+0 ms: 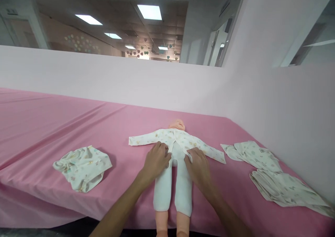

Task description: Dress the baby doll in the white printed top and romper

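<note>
A baby doll [161, 195] lies on its back on a pink cloth, head away from me and feet at the near edge. It has a white body and legs, and a white printed baby shirt [167, 135] with sleeves spread to both sides. The shirt's front hangs apart in a narrow V over the belly. My left hand [157, 157] is closed on the lower left front edge of the shirt, by the doll's hip. On the opposite front edge, my right hand [197, 163] pinches the shirt. My fingertips are partly hidden by the fabric.
A crumpled printed cloth garment [85, 168] lies at the left. Toward the right wall are a printed garment [253, 155] and a folded printed one [288, 190]. The pink tablecloth [52, 125] meets a white wall [117, 76] with a window above.
</note>
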A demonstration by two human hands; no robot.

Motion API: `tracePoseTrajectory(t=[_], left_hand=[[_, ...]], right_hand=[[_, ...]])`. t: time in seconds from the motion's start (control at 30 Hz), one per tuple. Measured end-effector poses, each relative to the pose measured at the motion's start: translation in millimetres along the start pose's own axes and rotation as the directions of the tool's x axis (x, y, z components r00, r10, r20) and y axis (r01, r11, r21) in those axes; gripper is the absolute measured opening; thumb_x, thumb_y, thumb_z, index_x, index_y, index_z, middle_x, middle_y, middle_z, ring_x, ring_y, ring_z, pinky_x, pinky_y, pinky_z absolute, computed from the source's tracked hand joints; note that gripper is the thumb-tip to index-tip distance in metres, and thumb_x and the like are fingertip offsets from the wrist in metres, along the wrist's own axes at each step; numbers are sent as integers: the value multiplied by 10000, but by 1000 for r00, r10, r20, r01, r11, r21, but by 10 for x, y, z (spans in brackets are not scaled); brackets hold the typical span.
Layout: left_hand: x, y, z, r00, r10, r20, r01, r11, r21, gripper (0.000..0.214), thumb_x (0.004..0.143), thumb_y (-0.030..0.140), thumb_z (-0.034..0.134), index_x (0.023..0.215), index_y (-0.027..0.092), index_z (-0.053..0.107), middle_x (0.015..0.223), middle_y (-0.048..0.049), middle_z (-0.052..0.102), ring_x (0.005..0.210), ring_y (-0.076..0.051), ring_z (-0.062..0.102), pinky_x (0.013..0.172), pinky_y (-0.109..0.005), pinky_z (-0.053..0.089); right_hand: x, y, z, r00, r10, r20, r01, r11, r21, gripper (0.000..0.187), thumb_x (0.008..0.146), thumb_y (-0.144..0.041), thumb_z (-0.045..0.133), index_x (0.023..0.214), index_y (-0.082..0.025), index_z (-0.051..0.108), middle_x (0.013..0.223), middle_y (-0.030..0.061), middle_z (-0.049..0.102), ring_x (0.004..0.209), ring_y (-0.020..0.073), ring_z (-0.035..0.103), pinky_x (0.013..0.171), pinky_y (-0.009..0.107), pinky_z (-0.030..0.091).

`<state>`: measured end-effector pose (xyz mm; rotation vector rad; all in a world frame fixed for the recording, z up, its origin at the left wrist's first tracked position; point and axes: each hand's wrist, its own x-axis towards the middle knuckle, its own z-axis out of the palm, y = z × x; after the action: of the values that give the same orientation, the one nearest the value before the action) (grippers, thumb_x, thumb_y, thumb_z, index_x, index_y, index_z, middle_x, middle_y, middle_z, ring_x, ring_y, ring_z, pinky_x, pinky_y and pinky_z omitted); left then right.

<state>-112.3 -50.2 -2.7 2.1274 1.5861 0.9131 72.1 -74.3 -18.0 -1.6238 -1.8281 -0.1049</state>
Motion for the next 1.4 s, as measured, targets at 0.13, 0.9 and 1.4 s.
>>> tracePoseTrajectory(t=[0.13,0.9,1.4], left_hand=[[-38,59,42,1000,18,-12,-17,999,39,110,884,186,422,792,218,475,913,-31,611,839,-195,563,676,-309,359],[15,78,332,930,203,-305,-204,978,30,115,950,198,453,910,217,560,874,-23,652,822,-191,583,737,-316,424],[39,60,350,954,195,-228,-208,977,-35,117,956,227,461,893,222,560,915,-24,673,874,-200,596,765,-325,415]], right_hand=[[-9,-101,-50,997,80,17,-82,986,144,142,880,-241,444,810,-223,566,879,48,636,868,233,569,786,383,444],[59,-376,54,954,299,10,-237,735,636,230,894,-386,522,938,-227,682,956,26,727,870,214,641,769,322,477],[15,-403,61,954,299,21,-233,698,678,237,880,-353,539,971,-227,717,1029,50,732,962,237,646,873,366,482]])
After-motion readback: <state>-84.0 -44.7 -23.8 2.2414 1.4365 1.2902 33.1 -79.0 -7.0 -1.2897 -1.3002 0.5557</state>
